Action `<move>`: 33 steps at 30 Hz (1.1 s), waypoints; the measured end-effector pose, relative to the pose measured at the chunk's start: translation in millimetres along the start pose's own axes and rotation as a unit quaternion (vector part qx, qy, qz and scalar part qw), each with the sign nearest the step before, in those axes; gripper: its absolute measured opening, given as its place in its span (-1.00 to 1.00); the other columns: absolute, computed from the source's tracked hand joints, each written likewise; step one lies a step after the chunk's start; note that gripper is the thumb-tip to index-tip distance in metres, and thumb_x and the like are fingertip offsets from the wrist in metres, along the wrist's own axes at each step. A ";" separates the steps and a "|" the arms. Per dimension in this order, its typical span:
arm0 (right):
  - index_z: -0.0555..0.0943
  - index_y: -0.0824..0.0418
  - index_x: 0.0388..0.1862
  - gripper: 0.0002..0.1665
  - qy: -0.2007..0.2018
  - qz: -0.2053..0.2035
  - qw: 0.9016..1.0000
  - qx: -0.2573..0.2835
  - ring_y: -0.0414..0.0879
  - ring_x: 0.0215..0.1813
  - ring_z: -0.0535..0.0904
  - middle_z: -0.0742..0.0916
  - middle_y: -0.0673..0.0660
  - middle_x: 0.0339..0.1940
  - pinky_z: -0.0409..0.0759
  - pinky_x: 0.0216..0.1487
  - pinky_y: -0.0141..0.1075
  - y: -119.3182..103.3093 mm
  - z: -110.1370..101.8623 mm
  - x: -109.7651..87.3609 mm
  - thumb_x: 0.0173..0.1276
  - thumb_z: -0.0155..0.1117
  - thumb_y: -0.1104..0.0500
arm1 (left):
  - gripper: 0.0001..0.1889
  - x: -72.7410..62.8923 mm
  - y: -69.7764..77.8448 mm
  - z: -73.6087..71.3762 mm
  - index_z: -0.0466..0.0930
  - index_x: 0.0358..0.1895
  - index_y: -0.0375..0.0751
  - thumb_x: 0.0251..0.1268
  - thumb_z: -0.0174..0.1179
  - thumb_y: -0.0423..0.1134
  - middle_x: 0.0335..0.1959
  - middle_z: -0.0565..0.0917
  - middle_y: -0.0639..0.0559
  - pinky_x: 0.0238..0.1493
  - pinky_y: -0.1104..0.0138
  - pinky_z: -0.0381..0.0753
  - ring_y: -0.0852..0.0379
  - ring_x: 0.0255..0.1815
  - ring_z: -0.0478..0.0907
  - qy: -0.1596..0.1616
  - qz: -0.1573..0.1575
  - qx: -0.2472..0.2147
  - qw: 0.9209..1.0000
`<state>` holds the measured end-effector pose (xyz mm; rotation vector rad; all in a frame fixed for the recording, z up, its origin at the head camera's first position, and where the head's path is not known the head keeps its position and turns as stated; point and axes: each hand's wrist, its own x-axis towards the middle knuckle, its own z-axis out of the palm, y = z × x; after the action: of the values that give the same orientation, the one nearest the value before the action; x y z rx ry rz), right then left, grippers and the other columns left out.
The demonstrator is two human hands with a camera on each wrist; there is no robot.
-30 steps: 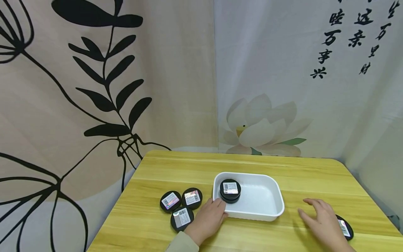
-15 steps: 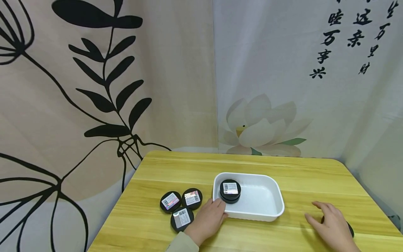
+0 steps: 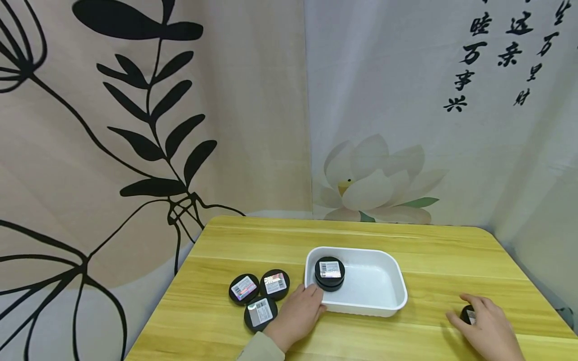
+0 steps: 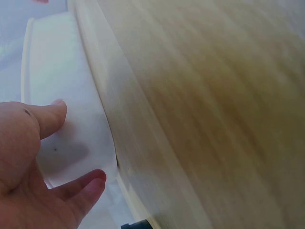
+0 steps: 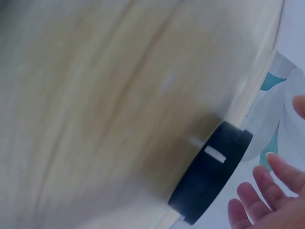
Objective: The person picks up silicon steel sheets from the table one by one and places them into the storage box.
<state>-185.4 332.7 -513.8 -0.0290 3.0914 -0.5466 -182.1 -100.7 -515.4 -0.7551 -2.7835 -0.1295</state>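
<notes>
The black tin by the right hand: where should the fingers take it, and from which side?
Probably by the rim, from above: the black tin is a low round disc lying flat on the table, so its side wall is the only edge to pinch. The right hand hovers over it, fingers spread, not yet closed round it.

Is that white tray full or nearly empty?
Nearly empty: the white tray holds one black round tin in its left corner; three similar tins lie outside.
</notes>
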 end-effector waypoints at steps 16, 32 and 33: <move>0.38 0.50 0.32 0.13 -0.050 0.051 0.997 -0.005 0.57 0.07 0.43 0.43 0.71 0.16 0.49 -0.09 0.31 17.9 -8.8 -1.1 0.31 0.16 -0.49 | -0.79 4.8 0.0 -2.3 0.49 -0.24 -0.06 0.44 0.19 -0.02 -0.29 0.53 0.13 -0.23 0.35 0.47 0.12 -0.29 0.43 0.004 0.008 -0.005 1.000; 0.35 0.56 0.32 0.24 -0.072 0.056 0.996 -0.010 0.60 0.03 0.46 0.46 0.74 0.09 0.52 -0.10 0.28 25.0 -4.0 -0.6 0.20 0.24 -0.53 | -0.79 0.1 -1.6 0.6 0.48 -0.27 -0.05 0.41 0.22 -0.03 -0.31 0.51 0.14 -0.24 0.35 0.45 0.12 -0.31 0.41 0.015 0.008 -0.002 1.000; 0.35 0.56 0.32 0.25 -0.076 0.059 0.995 -0.010 0.60 0.03 0.47 0.47 0.74 0.09 0.53 -0.10 0.27 26.2 -3.8 -0.9 0.19 0.25 -0.53 | -0.79 -0.1 -1.3 1.3 0.48 -0.28 -0.05 0.40 0.22 -0.02 -0.31 0.52 0.14 -0.24 0.35 0.45 0.12 -0.31 0.41 0.017 0.008 -0.001 1.000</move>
<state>-185.0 358.6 -519.2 0.1058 2.9279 -0.4849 -182.9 -101.6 -516.8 -0.7676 -2.7453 -0.1415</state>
